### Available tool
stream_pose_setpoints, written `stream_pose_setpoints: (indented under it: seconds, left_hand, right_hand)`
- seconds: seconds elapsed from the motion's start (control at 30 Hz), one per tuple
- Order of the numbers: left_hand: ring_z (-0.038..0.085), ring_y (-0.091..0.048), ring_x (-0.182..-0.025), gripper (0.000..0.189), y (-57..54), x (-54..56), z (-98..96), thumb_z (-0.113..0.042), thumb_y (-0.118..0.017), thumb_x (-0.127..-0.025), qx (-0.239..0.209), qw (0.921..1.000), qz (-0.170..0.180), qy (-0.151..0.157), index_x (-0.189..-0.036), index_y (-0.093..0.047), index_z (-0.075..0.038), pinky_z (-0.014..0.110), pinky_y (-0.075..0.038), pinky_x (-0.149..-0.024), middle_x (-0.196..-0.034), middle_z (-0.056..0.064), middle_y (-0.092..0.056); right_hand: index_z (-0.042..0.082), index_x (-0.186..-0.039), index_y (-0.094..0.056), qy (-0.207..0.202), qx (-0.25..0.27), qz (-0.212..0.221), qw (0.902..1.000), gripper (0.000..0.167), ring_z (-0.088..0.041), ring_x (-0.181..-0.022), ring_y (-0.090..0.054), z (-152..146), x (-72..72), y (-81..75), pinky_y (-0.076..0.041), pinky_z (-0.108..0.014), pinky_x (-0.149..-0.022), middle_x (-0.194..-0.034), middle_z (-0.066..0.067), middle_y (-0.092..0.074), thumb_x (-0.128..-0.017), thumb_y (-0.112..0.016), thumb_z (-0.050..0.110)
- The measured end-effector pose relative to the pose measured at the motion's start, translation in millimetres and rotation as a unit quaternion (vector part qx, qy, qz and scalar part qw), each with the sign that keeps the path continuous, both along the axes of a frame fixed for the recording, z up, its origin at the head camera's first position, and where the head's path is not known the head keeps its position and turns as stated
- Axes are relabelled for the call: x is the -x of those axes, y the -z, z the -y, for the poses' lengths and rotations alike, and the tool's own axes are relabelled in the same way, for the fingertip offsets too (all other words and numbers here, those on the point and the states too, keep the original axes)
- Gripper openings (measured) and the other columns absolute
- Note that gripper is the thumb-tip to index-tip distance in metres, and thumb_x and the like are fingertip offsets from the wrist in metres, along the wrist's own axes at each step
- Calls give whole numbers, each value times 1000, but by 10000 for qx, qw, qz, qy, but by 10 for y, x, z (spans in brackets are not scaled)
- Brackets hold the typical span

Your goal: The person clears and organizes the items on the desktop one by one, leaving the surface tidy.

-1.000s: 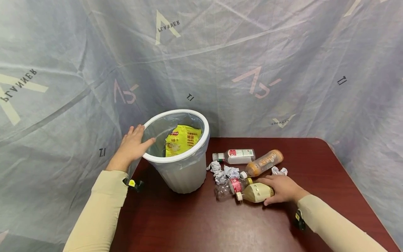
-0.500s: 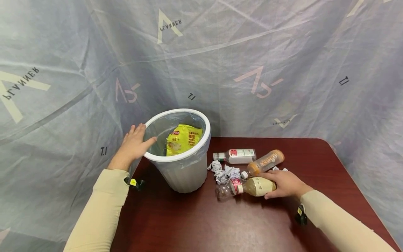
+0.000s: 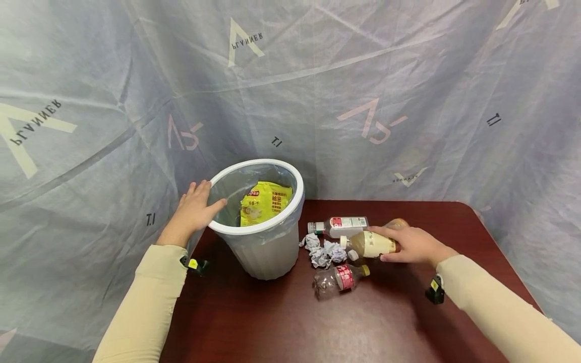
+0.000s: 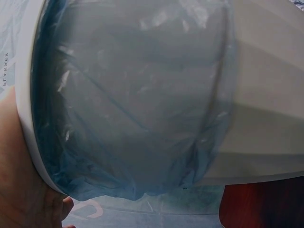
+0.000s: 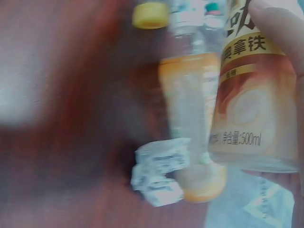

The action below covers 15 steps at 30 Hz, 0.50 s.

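In the head view my right hand (image 3: 415, 245) grips a brown drink bottle (image 3: 378, 244) with a cream label, its white cap pointing left. The right wrist view shows that bottle's lower end (image 5: 256, 111) up close, with a finger across its label. Partly hidden under it lies an orange-labelled bottle (image 5: 190, 90). My left hand (image 3: 192, 209) rests on the white rim of a grey trash bin (image 3: 270, 257), fingers fairly straight and thumb over the edge. A yellow snack bag (image 3: 265, 202) sits inside the bin's clear liner (image 4: 142, 95).
On the dark red table (image 3: 290, 327), a clear bottle with a red label (image 3: 338, 281) lies in front of crumpled paper (image 3: 323, 250). Another clear bottle (image 3: 347, 226) lies behind. More crumpled paper (image 5: 159, 168) shows beside the orange-labelled bottle. Grey sheeting (image 3: 317, 101) hangs around the table.
My right hand has moved the brown bottle away from me, off the red-labelled bottle and over the orange-labelled one. The red-labelled bottle has shifted slightly. My left hand stays on the rim.
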<state>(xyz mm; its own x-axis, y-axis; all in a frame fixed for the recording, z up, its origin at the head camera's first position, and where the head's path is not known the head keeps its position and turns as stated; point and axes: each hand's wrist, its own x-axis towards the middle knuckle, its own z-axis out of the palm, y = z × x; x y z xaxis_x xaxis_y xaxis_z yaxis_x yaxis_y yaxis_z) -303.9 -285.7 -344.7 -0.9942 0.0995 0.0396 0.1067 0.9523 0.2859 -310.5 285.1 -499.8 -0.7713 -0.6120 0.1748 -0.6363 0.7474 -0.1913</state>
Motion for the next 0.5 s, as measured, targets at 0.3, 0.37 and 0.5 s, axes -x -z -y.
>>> stream_pose_setpoints:
  seconds: [0.3,0.37,0.5]
  left_hand:
    - [46,8,-152,87,-11,-20,-5,-54,-40,-104,37,10000,17,-1,-160,-10,5,64,1,-120,-167,26,-5]
    - [46,8,-152,87,-13,-23,-7,-53,-41,-104,35,10000,22,-5,-160,-10,5,64,1,-120,-167,25,-5]
    - [46,8,-152,86,-17,-25,-13,-53,-41,-104,35,10000,33,-9,-160,-11,5,64,1,-120,-167,25,-5]
  right_hand:
    - [34,-154,-44,-53,-222,-25,9997,81,1,-64,-47,95,180,-465,-45,-32,-64,-106,7,-61,-84,-72,64]
    - [35,-155,-43,-43,-205,9,9998,82,0,-64,-48,123,219,-591,-45,-34,-65,-112,3,-63,-84,-71,65]
    - [33,-155,-43,-39,-147,-30,9999,82,-6,-72,-53,174,285,-849,-48,-37,-68,-120,-3,-65,-85,-69,67]
